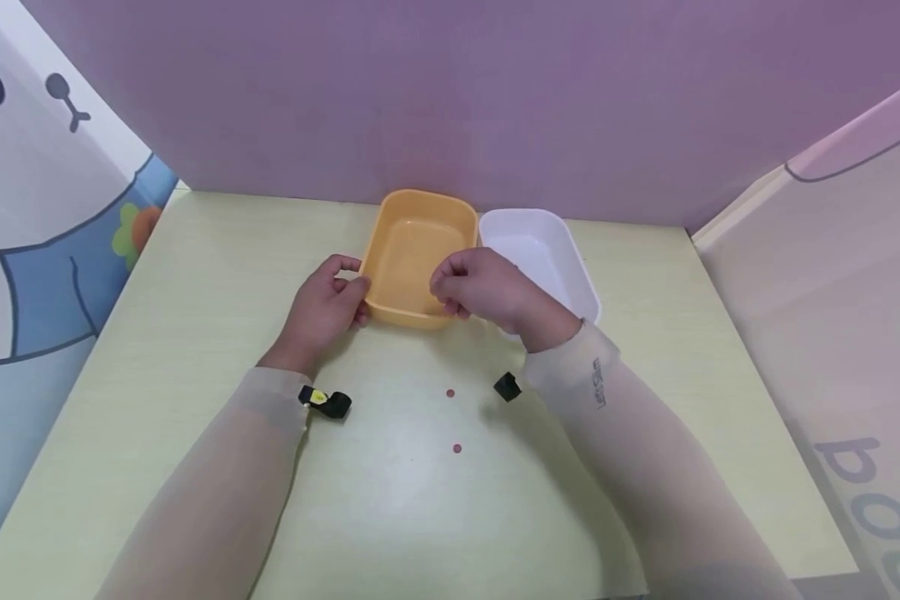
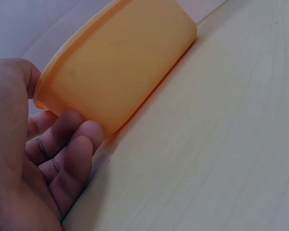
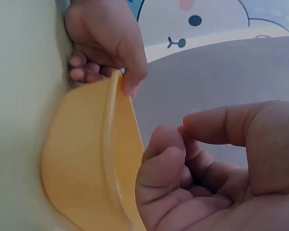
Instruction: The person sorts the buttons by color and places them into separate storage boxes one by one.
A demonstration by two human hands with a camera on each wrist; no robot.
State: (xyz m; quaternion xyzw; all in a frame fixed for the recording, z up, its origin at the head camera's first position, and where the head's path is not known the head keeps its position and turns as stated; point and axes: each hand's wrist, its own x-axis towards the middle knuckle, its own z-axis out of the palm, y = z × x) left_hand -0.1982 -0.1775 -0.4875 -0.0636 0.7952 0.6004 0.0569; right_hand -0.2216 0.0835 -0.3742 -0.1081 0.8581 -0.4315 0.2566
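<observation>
My left hand point(image 1: 322, 304) grips the left side of a yellow plastic tray point(image 1: 390, 317), thumb over the rim and the other fingers curled against the outer wall. In the left wrist view the tray's side point(image 2: 120, 62) stands close over the table. My right hand point(image 1: 487, 287) is above the tray's right front part, thumb and index fingertips pressed together and the other fingers curled. The right wrist view shows this hand point(image 3: 207, 168) beside the tray rim; I cannot tell whether something small sits between its fingertips.
A white tray point(image 1: 528, 233) stands right of the yellow one, partly behind my right forearm. Two small reddish discs point(image 1: 451, 393) lie on the table point(image 1: 390, 517) in front. Black pieces point(image 1: 507, 387) show by both wrists. A purple wall point(image 1: 450, 100) rises behind the trays.
</observation>
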